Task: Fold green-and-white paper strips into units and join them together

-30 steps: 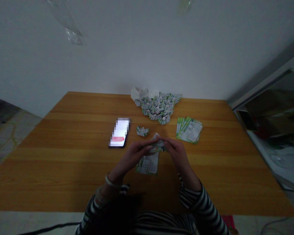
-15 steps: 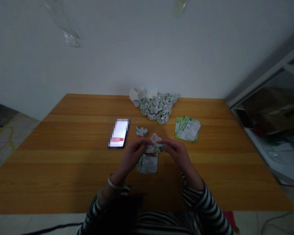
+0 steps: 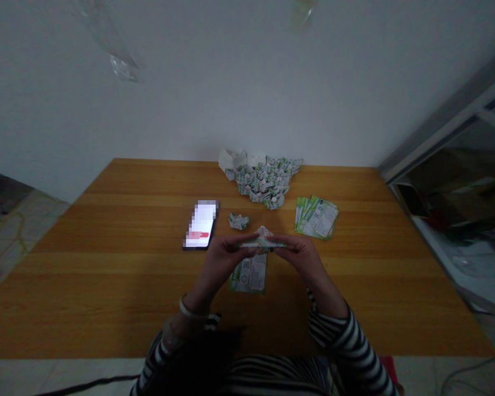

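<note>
L hand [image 3: 220,261] & R hand [image 3: 299,258] together, both gripping a folded green-white paper strip [image 3: 263,242] just above a flat leaflet [image 3: 249,274] on a wooden table [image 3: 107,286]; folded-paper pile [image 3: 264,184] beyond.

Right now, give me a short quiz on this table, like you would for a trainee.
1. True or false: the left hand and the right hand are both holding the folded paper.
2. Which is nearer the phone: the small folded piece or the stack of green printed sheets?
3. What lies flat on the table just below the hands?

Key: 1 true; 2 the small folded piece; 3 printed paper.
</note>
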Motion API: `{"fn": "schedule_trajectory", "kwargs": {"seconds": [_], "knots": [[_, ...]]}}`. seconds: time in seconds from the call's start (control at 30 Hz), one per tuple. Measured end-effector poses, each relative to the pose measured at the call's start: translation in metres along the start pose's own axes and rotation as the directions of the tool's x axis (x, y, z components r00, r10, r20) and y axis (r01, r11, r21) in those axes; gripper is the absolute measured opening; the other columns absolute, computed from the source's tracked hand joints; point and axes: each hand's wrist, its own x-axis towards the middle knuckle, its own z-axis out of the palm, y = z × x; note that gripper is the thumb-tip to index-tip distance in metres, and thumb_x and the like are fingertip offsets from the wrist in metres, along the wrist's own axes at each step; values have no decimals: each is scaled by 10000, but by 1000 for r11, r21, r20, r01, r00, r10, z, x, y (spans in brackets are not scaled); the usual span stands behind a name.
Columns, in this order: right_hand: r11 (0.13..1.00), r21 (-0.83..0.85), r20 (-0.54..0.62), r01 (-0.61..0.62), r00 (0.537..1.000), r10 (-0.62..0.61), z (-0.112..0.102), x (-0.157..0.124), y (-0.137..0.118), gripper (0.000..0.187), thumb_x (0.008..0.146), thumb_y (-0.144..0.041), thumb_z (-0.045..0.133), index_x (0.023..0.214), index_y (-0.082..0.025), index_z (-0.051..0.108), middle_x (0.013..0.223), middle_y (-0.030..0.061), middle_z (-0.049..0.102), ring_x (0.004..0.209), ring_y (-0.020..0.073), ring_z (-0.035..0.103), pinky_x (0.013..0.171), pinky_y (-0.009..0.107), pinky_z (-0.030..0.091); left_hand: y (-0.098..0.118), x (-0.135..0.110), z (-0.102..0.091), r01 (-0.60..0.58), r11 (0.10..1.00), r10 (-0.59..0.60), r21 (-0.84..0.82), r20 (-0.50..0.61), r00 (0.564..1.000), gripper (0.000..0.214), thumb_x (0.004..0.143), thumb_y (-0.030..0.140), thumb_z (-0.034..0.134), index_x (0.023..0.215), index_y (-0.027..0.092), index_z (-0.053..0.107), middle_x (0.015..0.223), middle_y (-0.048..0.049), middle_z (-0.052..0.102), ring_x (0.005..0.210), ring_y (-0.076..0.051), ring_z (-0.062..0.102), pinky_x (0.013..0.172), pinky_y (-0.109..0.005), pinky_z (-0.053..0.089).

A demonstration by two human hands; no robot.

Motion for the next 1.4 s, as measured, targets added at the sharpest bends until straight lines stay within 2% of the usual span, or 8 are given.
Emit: {"fn": "schedule_trajectory", "kwargs": {"seconds": [0.2,0.43,0.57,0.67,0.8,0.9,1.17,1.4], "knots": [[979,-179,-68,96,992,-110,5,-2,-3,245,745,-261,734,989,-274,754,981,31,762,891,247,719,811,383,568,-6,0,-3,-69,983,82,167,-67,994,410,664,295,801,1044,157,731,872,-67,773,727,-196,700,692,-316,573],[868,-457,-96,193,960,-264,10,-4,-10,140,809,-224,681,872,-312,771,863,22,766,822,242,707,770,369,544,-10,-4,2,-269,802,369,533,-88,925,173,751,264,736,912,214,773,726,-28,696,637,-151,616,605,-257,492],[815,-525,-117,247,927,-357,9,-1,-12,93,793,-227,700,787,-293,766,915,51,726,901,242,649,830,387,503,-10,-4,0,-331,747,434,576,-45,900,118,812,238,669,863,212,772,932,-74,701,831,-198,662,737,-300,518],[863,-433,-104,260,937,-334,6,2,-11,69,784,-232,701,774,-272,757,1018,51,714,984,236,637,883,381,488,-11,-3,-5,-384,784,399,488,79,914,163,854,253,627,957,232,752,1022,-70,728,950,-216,675,850,-330,519],[982,-176,-28,66,997,-72,0,6,-8,107,772,-306,704,806,-213,742,744,26,730,683,186,667,654,296,520,-7,-5,-12,-402,802,351,442,196,916,353,842,270,653,1195,256,652,1141,-62,711,1046,-221,658,917,-346,504],[999,-4,-4,-48,999,48,-4,8,-8,262,759,-356,717,976,-210,715,713,-4,715,608,149,638,565,244,486,-3,-6,-16,-414,802,358,432,207,910,348,805,272,699,1151,257,681,1094,-58,728,990,-214,676,866,-325,527],[972,166,74,-165,985,154,-7,8,-11,250,721,-349,762,927,-210,733,836,14,743,695,134,657,660,243,516,-10,-4,-8,-198,936,226,290,-67,972,77,744,245,742,812,225,771,807,-15,776,731,-183,720,692,-283,576],[905,336,55,-262,964,259,-3,9,-4,262,665,-367,805,858,-197,756,786,24,743,664,134,653,639,246,520,-9,-9,0,-166,969,210,182,-261,942,82,658,241,793,695,184,745,696,-18,754,634,-166,701,636,-278,590]]}}
